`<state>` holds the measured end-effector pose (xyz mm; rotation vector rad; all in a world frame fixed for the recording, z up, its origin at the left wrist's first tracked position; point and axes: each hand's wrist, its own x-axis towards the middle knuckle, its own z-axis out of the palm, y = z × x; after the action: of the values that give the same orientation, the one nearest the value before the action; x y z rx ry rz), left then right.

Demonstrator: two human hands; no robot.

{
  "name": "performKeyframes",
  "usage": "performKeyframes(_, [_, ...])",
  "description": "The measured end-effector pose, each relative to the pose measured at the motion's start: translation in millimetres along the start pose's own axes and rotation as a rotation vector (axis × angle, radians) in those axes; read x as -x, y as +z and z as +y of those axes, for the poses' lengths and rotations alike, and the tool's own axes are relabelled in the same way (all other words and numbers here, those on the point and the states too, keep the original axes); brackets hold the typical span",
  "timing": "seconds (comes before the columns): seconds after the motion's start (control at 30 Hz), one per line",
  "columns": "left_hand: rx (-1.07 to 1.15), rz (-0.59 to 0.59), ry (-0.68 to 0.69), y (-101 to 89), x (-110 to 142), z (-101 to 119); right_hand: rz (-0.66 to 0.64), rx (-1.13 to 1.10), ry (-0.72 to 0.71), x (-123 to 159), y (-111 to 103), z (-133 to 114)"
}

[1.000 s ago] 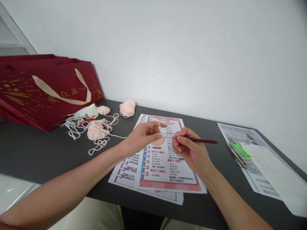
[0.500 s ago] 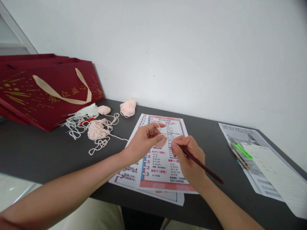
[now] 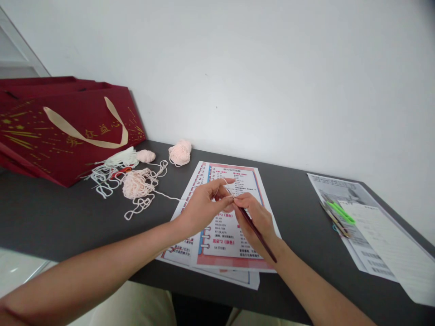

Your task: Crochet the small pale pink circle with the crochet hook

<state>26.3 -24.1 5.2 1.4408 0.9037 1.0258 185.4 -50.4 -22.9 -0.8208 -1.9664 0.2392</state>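
My right hand [image 3: 255, 217] is closed around a crochet hook [image 3: 257, 233] with a long dark red-brown handle that slants down to the right. Its tip meets the fingertips of my left hand [image 3: 207, 201], which is pinched with the index finger raised. Pale pink yarn [image 3: 168, 196] runs from a loose tangled ball [image 3: 137, 183] on the table to my left hand and over that index finger. Whatever stitches sit between the fingertips are too small and covered to make out. Both hands are above a printed pattern sheet [image 3: 220, 260].
Dark red paper bags [image 3: 95, 108] lean at the left. Beside them lie white yarn [image 3: 112, 165], a small pink piece [image 3: 146, 156] and another pink ball [image 3: 180, 152]. At the right are papers [image 3: 384, 240], a green-handled tool [image 3: 341, 213] and scissors-like blades [image 3: 335, 220]. A white wall stands behind.
My right hand has moved left and turned, bringing the hook against my left fingertips. The hook's handle now points more steeply down. My left hand has barely moved.
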Motion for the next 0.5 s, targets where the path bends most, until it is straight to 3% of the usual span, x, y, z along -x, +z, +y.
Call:
performKeyframes(0.13, [0.455,-0.143,-0.309,-5.3,-7.5,-1.4,-0.100,0.145,-0.193,-4.0,-6.7,7.5])
performKeyframes(0.23, [0.533,-0.144,-0.371,-5.7,-8.2,-3.1,-0.106,0.332,-0.260,-6.2,-5.0,2.4])
performKeyframes(0.33, [0.382,-0.048,-0.242,-4.1,-7.6,-6.0,-0.075,0.439,-0.158,-5.2,0.5,-7.4])
performKeyframes(0.43, [0.078,0.025,-0.033,-4.8,-8.1,-7.0,-0.076,0.343,-0.092,-1.2,3.1,-15.1])
performKeyframes(0.5, [-0.110,0.051,0.069,-6.4,-8.3,-5.3,-0.010,0.232,-0.015,1.4,2.7,-18.3])
